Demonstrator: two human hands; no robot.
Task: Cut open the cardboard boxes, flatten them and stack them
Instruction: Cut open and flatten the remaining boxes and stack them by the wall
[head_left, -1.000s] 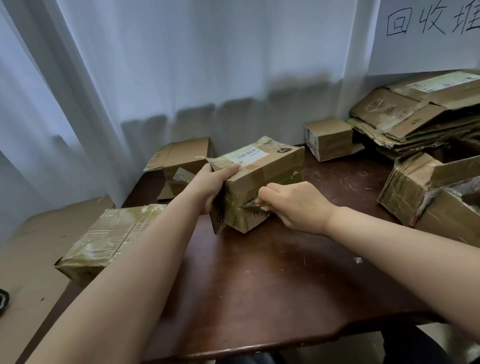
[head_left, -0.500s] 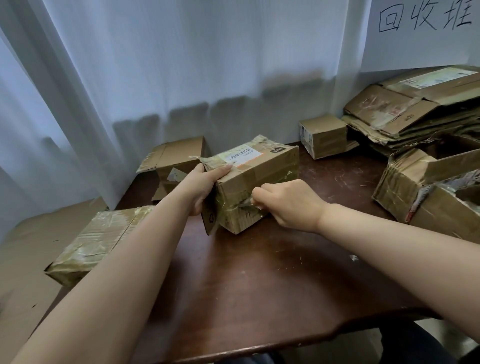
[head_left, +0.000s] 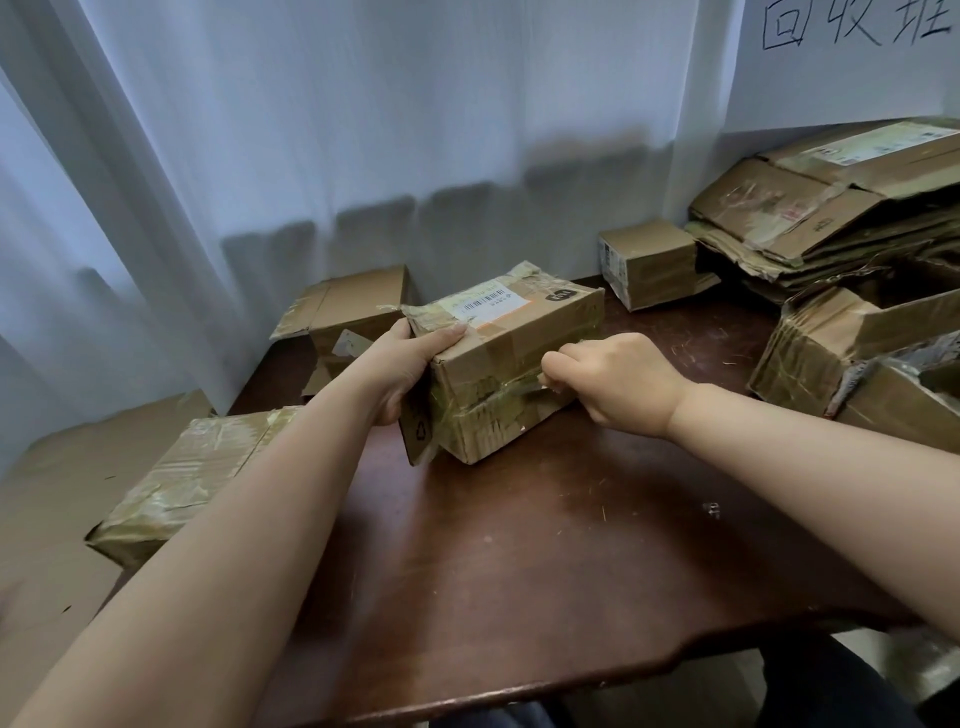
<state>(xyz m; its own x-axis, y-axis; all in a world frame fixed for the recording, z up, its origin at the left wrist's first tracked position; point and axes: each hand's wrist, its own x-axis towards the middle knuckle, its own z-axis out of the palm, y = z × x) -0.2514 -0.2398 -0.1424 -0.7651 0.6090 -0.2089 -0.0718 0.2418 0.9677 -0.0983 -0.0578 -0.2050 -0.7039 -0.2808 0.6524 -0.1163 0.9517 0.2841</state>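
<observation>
From the head view, the taped box (head_left: 511, 358) sits on the dark worktop (head_left: 519, 545) with its long axis running from near-left to far-right, the left hand (head_left: 405, 366) wrapping its grip over the near-left top corner to brace it, while the right hand (head_left: 615, 382) is fisted against the taped seam on the near side face. Any cut, I'd judge, must run along that seam away from the bracing hand. What the right grip is pinching is hidden inside the fist; only a thin glint shows, and I cannot tell whether it is a blade.
</observation>
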